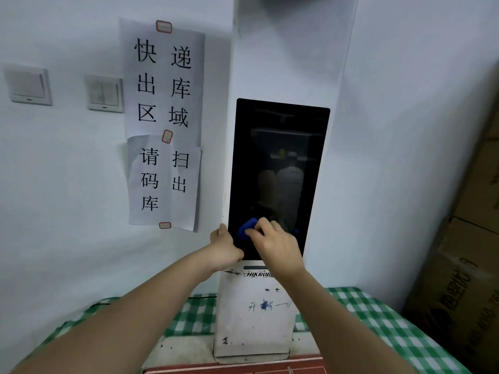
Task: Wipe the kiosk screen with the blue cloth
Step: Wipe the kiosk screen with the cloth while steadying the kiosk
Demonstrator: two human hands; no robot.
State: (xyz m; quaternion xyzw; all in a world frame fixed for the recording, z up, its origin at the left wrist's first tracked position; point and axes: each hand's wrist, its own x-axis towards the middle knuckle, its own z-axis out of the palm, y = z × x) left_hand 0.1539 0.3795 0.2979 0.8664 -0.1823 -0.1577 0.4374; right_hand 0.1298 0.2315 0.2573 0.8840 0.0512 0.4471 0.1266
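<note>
Right hand [272, 240] presses blue cloth [247, 228] low on upright kiosk screen [280, 157].

The scene is seen from a single head-worn, wide-angle camera; it is aimed forward and slightly down at a wall-side kiosk [272, 184], met nearly head-on and close, within arm's reach; both forearms are seen entering from the bottom edge; straight lines are bowed toward the frame's margins by the lens; no second view is given, so no overlap is shared.
</note>
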